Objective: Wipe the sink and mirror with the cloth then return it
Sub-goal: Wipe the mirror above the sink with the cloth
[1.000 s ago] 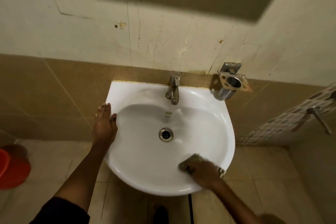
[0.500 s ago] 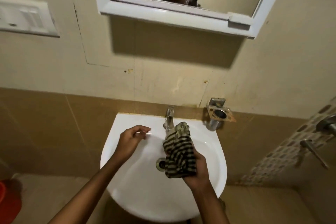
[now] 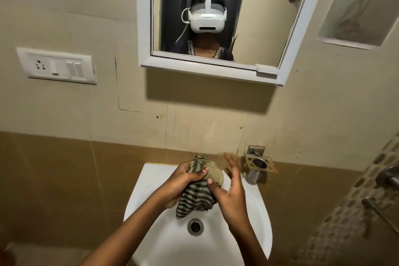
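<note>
Head view: left hand [image 3: 183, 181] clenched around striped cloth [image 3: 195, 197], right hand [image 3: 230, 192] fingers spread with thumb pressing cloth, bunch hanging below the grip over the sink [image 3: 254, 218], likely regathering between steps, next lift to mirror [image 3: 254, 28] above.

A second ago the right hand [image 3: 232, 195] was pressing the cloth [image 3: 197, 192] on the near right of the sink [image 3: 259, 222], and the left hand [image 3: 183, 181] rested on the left rim. Since then the cloth has been lifted off the basin and now hangs bunched above the drain [image 3: 195, 225]. The left hand has come off the rim and closed its grip around the cloth's upper part, while the right hand has opened, fingers spread, only its thumb touching the fabric. The view has tilted upward, so the mirror [image 3: 226, 17] now shows.
</note>
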`<control>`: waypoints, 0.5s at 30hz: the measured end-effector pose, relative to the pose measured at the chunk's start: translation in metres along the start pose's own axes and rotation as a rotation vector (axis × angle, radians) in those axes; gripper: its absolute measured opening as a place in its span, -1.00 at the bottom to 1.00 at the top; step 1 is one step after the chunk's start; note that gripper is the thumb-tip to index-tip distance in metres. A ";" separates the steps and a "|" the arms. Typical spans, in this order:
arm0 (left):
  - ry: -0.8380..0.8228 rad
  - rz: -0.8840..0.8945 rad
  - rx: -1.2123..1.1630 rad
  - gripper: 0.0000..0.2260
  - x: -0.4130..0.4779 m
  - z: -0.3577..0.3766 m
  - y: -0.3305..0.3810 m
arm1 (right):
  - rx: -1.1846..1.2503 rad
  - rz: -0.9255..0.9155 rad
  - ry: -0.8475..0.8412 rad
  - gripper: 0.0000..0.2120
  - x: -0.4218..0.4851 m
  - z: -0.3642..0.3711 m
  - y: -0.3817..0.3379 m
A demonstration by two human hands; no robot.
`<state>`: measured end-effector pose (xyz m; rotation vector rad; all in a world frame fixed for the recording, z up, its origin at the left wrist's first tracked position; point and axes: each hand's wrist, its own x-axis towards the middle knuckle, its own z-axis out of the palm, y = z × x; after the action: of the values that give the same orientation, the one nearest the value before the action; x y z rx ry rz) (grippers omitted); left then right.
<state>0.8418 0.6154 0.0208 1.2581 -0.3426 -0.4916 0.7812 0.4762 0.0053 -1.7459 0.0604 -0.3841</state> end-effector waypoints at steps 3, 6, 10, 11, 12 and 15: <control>0.062 0.015 -0.001 -0.65 0.001 -0.002 0.004 | 0.254 0.226 -0.235 -0.52 0.001 -0.011 -0.004; 0.050 0.050 0.123 -0.70 0.002 -0.007 0.017 | 0.219 0.175 -0.322 -0.68 0.008 -0.022 -0.012; 0.074 0.107 0.345 -0.87 0.005 -0.015 0.045 | -0.162 -0.124 -0.083 -0.90 0.038 -0.041 -0.041; 0.093 0.129 0.391 -0.86 0.007 -0.015 0.052 | -0.294 -0.214 -0.044 -0.93 0.046 -0.045 -0.050; 0.115 0.168 0.418 -0.85 0.011 -0.016 0.059 | -0.414 -0.297 -0.016 -0.95 0.055 -0.046 -0.061; 0.192 0.314 0.448 -0.75 0.024 -0.007 0.087 | -0.612 -0.509 0.043 -0.93 0.081 -0.047 -0.100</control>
<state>0.8797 0.6281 0.1023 1.6350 -0.4951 -0.0190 0.8268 0.4327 0.1267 -2.3561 -0.2679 -0.8396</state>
